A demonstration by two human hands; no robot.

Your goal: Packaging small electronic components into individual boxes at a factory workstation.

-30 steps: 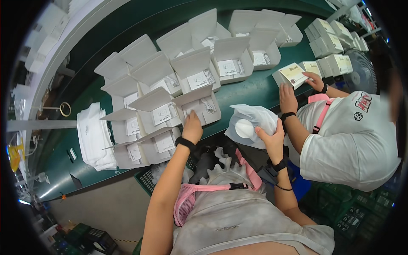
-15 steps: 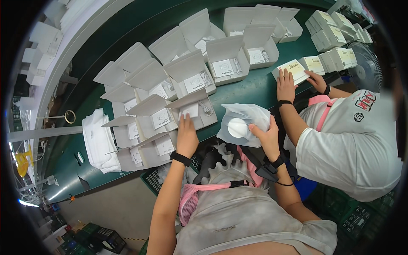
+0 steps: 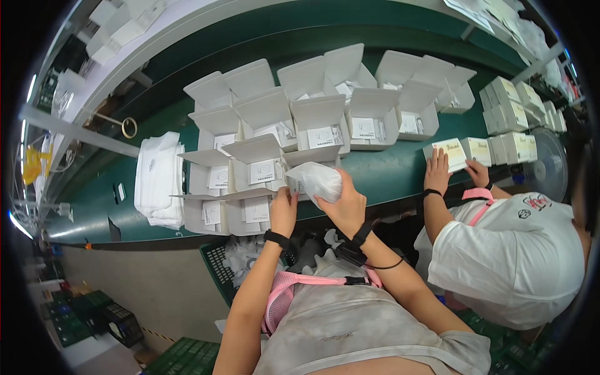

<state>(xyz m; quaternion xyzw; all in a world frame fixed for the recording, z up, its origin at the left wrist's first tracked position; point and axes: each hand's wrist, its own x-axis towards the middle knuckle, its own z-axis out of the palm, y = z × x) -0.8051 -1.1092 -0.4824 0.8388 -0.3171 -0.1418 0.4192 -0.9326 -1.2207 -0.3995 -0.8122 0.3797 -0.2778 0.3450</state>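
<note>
My right hand [image 3: 349, 205] grips a rounded white item in a translucent plastic bag [image 3: 320, 180], tilted over the near side of an open white box [image 3: 307, 156]. The bag hides most of that box's inside. At the box's near left corner, my left hand [image 3: 284, 211] has its fingers closed together, seemingly on the box edge. To its left stands another open box [image 3: 251, 147] with a white printed leaflet [image 3: 262, 171] inside.
Several more open white boxes stand in rows, some showing leaflets and cables. Folded white bags [image 3: 157, 184] lie left. At the right, a co-worker's hand [image 3: 437, 169] touches a closed box [image 3: 451, 155] near stacked boxes [image 3: 505, 112] and a fan [image 3: 547, 164]. A green crate [image 3: 214, 265] sits below the bench edge.
My right hand has brought the bagged item left to the box. My left hand has left the leaflet inside and moved to the box's near edge. The whole view has shifted.
</note>
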